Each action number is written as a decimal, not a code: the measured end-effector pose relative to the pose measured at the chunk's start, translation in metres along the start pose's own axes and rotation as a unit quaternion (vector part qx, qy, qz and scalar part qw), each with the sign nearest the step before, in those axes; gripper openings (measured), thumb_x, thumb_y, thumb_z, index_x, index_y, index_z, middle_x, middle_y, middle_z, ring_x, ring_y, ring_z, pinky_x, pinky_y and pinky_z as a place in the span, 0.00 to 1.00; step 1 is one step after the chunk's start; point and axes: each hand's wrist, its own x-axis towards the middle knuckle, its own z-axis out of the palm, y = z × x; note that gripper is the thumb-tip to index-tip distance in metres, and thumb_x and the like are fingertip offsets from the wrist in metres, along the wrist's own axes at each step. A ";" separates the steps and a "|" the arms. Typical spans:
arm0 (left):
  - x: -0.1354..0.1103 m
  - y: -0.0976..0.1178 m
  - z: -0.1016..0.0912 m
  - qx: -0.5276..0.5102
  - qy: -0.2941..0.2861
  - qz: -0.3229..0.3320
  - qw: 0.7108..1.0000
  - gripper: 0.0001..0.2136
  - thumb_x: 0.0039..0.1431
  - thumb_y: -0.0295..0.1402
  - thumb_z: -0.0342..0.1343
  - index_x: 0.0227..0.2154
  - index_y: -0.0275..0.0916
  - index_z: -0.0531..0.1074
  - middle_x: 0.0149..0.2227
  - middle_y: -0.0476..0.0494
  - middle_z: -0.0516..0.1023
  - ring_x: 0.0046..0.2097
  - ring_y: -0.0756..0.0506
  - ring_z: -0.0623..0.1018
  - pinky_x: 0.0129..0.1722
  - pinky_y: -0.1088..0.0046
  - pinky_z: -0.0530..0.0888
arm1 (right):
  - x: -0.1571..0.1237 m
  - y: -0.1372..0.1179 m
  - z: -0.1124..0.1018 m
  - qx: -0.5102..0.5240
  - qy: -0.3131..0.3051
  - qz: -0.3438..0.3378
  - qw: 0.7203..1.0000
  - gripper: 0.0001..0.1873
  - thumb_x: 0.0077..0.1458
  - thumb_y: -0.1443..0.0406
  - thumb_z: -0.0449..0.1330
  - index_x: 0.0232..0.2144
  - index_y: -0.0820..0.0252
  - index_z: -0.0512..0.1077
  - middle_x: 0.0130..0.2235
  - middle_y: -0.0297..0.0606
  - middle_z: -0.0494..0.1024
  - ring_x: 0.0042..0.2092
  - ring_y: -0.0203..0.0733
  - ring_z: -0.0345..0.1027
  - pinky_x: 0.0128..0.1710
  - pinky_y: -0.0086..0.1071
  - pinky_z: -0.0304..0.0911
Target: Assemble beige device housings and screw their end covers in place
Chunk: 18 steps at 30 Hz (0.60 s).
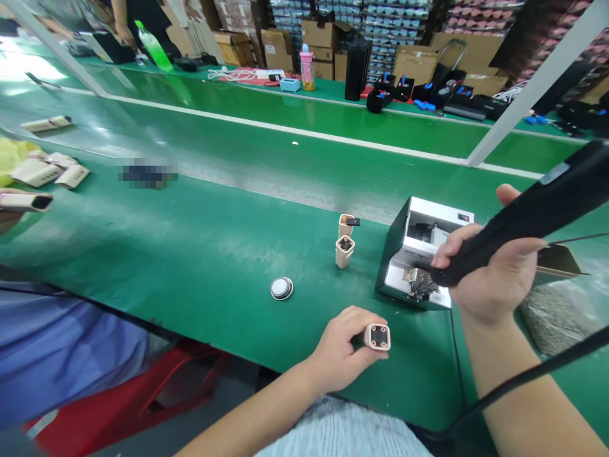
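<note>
My left hand (343,346) is closed round a small beige square housing (377,336), its open end with dark insert facing up, held near the table's front edge. My right hand (495,273) grips a black electric screwdriver (523,219), whose tip points down into a white and black screw feeder box (419,254). Two more beige housings (345,243) stand upright on the green table, just left of the box. A round white and grey disc (281,288) lies further left.
A bag of small screws (556,317) lies at the right, and the screwdriver's black cable (523,381) runs across my right arm. A green conveyor belt (238,139) runs behind. Beige parts (47,171) lie at the left near another person's blue sleeve (57,349). Boxes and tools stand at the back.
</note>
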 end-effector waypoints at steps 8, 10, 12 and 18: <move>0.000 0.000 0.000 0.001 0.005 0.003 1.000 0.18 0.69 0.50 0.65 0.49 0.41 0.80 0.45 0.41 0.87 0.46 0.42 0.83 0.51 0.62 0.76 | -0.008 -0.004 0.003 0.003 -0.013 -0.004 1.000 0.36 0.68 0.36 0.56 0.64 0.51 0.70 0.27 0.32 0.75 0.20 0.43 0.66 0.18 0.36 0.64; 0.000 -0.001 0.000 0.001 0.004 0.003 1.000 0.17 0.69 0.50 0.64 0.48 0.41 0.80 0.45 0.41 0.87 0.46 0.42 0.83 0.51 0.62 0.76 | -0.010 -0.005 0.004 0.003 -0.010 -0.007 1.000 0.34 0.68 0.36 0.56 0.63 0.50 0.71 0.27 0.31 0.75 0.21 0.42 0.66 0.18 0.35 0.65; 0.000 -0.001 0.000 0.000 0.003 0.002 1.000 0.17 0.69 0.50 0.65 0.48 0.41 0.80 0.45 0.41 0.87 0.46 0.41 0.83 0.51 0.62 0.76 | -0.013 -0.006 0.004 0.002 -0.010 -0.007 1.000 0.35 0.67 0.36 0.56 0.63 0.50 0.70 0.28 0.31 0.74 0.21 0.42 0.66 0.18 0.35 0.65; 0.000 -0.001 0.000 0.004 0.006 -0.002 1.000 0.15 0.68 0.46 0.67 0.48 0.41 0.81 0.45 0.42 0.87 0.46 0.41 0.83 0.51 0.63 0.76 | -0.026 -0.017 0.002 0.006 -0.054 0.057 0.997 0.35 0.69 0.36 0.53 0.65 0.50 0.67 0.28 0.31 0.74 0.22 0.40 0.66 0.19 0.34 0.66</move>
